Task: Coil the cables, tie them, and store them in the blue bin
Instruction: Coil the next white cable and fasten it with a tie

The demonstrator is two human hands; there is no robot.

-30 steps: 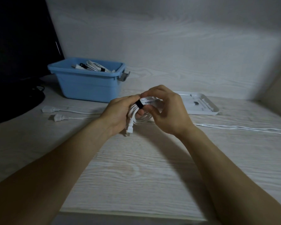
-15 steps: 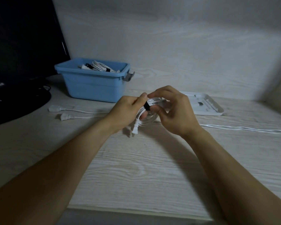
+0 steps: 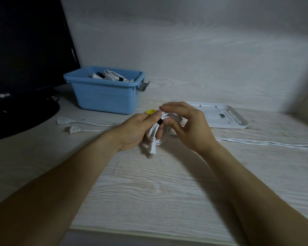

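Note:
A coiled white cable point(image 3: 154, 132) with a black tie point(image 3: 159, 121) round it hangs above the desk, its plug dangling below. My left hand point(image 3: 138, 129) grips the coil at the tie. My right hand point(image 3: 188, 123) hovers just right of the coil with fingers spread and relaxed, thumb near the tie, holding nothing. The blue bin point(image 3: 105, 93) stands at the back left with tied white cables point(image 3: 112, 77) inside. A loose white cable point(image 3: 267, 143) runs along the desk to the right.
Two white plug ends point(image 3: 69, 125) lie left of my hands. A white tray point(image 3: 219, 116) sits behind my right hand. A dark monitor point(image 3: 25, 50) and its base fill the left. Something yellow point(image 3: 150, 111) shows behind my left hand.
My right hand has let go of the coil and opened its fingers. The coil now hangs from my left hand alone. The view has shifted slightly left.

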